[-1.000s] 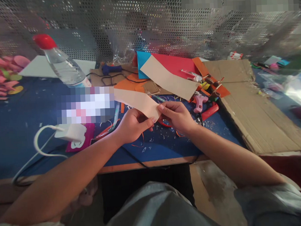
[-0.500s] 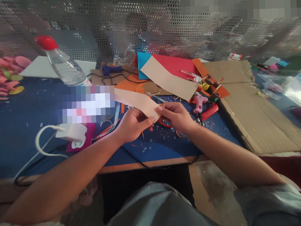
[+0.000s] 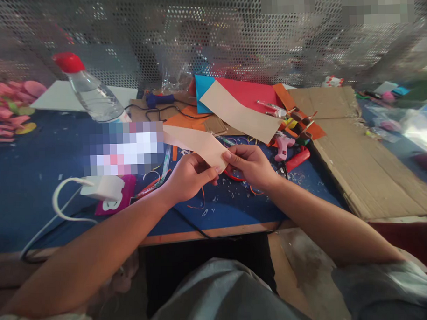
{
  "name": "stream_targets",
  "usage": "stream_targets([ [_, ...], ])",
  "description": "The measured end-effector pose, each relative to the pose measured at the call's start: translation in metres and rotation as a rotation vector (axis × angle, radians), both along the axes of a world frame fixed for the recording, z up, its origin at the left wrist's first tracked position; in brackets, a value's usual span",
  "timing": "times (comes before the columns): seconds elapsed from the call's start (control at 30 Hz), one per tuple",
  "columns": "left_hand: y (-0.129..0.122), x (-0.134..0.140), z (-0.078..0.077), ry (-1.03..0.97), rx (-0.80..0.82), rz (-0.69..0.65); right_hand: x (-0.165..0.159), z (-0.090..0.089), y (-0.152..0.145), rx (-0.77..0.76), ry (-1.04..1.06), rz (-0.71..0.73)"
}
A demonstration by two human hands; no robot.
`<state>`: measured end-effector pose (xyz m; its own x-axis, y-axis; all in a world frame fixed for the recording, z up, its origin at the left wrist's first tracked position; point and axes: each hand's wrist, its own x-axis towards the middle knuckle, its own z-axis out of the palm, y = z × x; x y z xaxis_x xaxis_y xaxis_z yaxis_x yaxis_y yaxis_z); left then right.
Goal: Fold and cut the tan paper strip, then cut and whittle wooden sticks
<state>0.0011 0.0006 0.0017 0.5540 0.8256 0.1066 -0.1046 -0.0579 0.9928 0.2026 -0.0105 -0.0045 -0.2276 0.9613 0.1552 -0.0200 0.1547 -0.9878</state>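
A long pale peach paper strip point(image 3: 195, 139) is held up between both hands above the blue table. My left hand point(image 3: 191, 177) pinches its near end between thumb and fingers. Close beside it, my right hand point(image 3: 250, 165) grips the right edge of the same end, thumb on top. The strip's far end reaches left toward a blurred-out bright patch. Beneath my right hand shows part of a red ring-shaped handle point(image 3: 235, 175). Behind the hands lies a second pale paper strip point(image 3: 242, 114), resting on red and blue sheets.
A red-capped bottle point(image 3: 95, 96) stands at the left, behind a purple power socket point(image 3: 127, 195) with a white charger point(image 3: 104, 188). To the right are a pink glue gun point(image 3: 283, 146), a red-handled tool point(image 3: 297, 159) and cardboard point(image 3: 371, 164). Orange paper point(image 3: 186, 118) and scraps lie around.
Both hands keep their hold on the strip's near end. The strip bends a little more sharply near the right hand; otherwise the view has only shifted slightly.
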Motion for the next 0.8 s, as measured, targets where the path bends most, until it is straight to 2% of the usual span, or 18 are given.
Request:
stream_targets([
  [0.33,-0.0029,0.0012,0.0035,-0.052,0.03,-0.062,-0.0007,0.0011,-0.0053,0.051,-0.045,0.032],
  [0.5,-0.0058,0.0025,-0.0013,-0.087,-0.006,-0.114,-0.0008,0.0014,-0.0067,0.062,-0.021,0.033],
  [0.8,-0.0081,-0.0003,-0.0059,0.092,0.088,-0.24,-0.0019,0.0011,-0.0083,0.089,-0.002,0.012],
])
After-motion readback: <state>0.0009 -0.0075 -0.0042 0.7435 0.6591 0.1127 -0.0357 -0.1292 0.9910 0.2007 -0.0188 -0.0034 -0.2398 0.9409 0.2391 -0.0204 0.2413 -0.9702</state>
